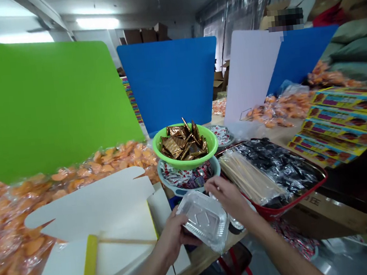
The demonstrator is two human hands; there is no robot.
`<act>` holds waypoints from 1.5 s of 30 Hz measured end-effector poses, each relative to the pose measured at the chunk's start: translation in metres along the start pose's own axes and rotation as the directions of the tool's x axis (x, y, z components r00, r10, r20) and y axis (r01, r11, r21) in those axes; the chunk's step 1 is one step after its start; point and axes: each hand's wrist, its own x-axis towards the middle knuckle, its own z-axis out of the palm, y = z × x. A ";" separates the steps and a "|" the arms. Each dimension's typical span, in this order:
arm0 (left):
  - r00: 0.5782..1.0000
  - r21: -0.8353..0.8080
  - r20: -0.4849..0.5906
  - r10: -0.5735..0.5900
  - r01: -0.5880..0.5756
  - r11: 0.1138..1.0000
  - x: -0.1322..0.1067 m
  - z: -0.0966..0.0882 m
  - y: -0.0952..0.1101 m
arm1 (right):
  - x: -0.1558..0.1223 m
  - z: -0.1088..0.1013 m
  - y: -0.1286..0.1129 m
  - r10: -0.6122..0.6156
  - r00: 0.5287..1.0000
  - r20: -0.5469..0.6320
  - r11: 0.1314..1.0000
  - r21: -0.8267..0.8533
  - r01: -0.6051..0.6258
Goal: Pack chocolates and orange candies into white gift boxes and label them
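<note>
Left hand (pixel 172 238) and right hand (pixel 228 198) grip a foil tray (pixel 204 219); green bowl (pixel 169 156) holds sachets (pixel 182 145).

Bright, even light from fluorescent ceiling lamps (pixel 97 23), far ahead of the left grip (pixel 172 238). Hard white glare along the foil tray (pixel 204 219) just beside the right grip (pixel 228 198). Only soft shadows on the desk (pixel 211 256) below both grips; deep shadow low and right of them. Strong wide-angle bowing toward the frame edges. Blurred, pixelated patch (pixel 284 19) high and right of the grips.
</note>
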 end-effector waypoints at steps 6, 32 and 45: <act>0.997 0.095 0.014 -0.079 0.077 0.992 0.003 -0.012 0.006 | 0.080 0.031 0.051 0.246 0.962 0.123 0.909 -0.372 -0.185; 0.988 0.093 0.061 -0.141 0.135 0.986 0.016 -0.023 0.012 | 0.038 0.013 0.010 0.180 0.930 0.321 0.845 0.433 -0.313; 0.990 0.093 0.051 -0.132 0.127 0.988 0.016 -0.024 0.011 | 0.037 0.006 0.014 0.236 0.924 0.301 0.812 0.462 -0.357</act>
